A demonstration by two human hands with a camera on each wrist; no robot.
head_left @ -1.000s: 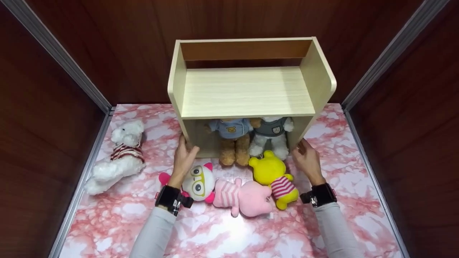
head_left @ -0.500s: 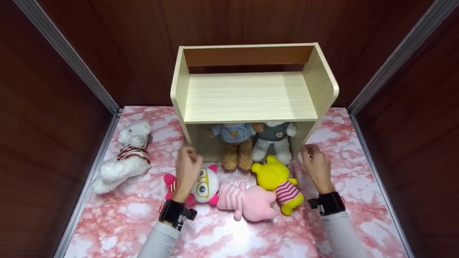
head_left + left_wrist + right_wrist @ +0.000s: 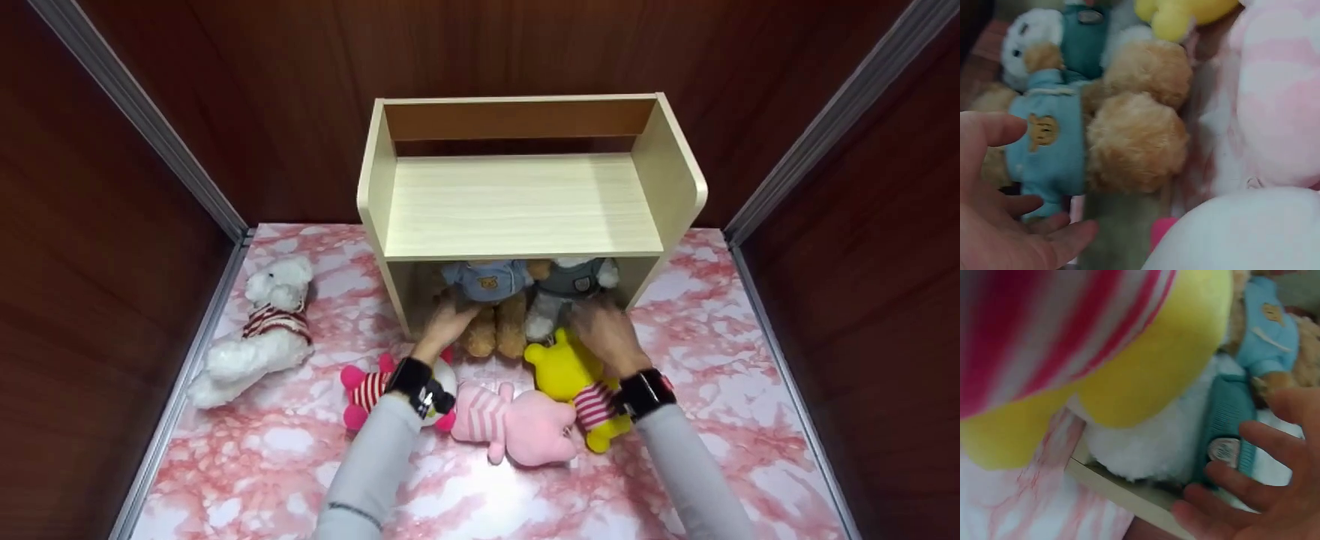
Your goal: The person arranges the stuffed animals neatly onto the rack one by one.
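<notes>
A brown teddy bear point(image 3: 511, 330) in a blue hoodie sits inside the lower compartment of a pale wooden shelf point(image 3: 525, 202). To its right is a white plush toy point(image 3: 541, 319) in a dark green sweater point(image 3: 1230, 422). My left hand point(image 3: 448, 324) reaches into the opening at the teddy bear's left side; in the left wrist view its fingers are spread beside the hoodie point(image 3: 1053, 135). Over the white toy's lower body is my right hand point(image 3: 604, 330), blurred in the head view. The right wrist view has its fingers extended at the green sweater. The shelf board hides both toys' heads from above.
In front of the shelf lie a panda plush point(image 3: 367, 391), partly under my left wrist, a pink plush point(image 3: 540, 427) and a yellow bear plush point(image 3: 559, 367). A white plush dog point(image 3: 255, 352) lies at the left. Dark wooden walls point(image 3: 112, 262) enclose the pink marbled surface.
Both hands have let go of the shelf's side panels and moved inward, into the lower compartment's front, one at each dressed toy. The toys appear unmoved; the view has shifted slightly.
</notes>
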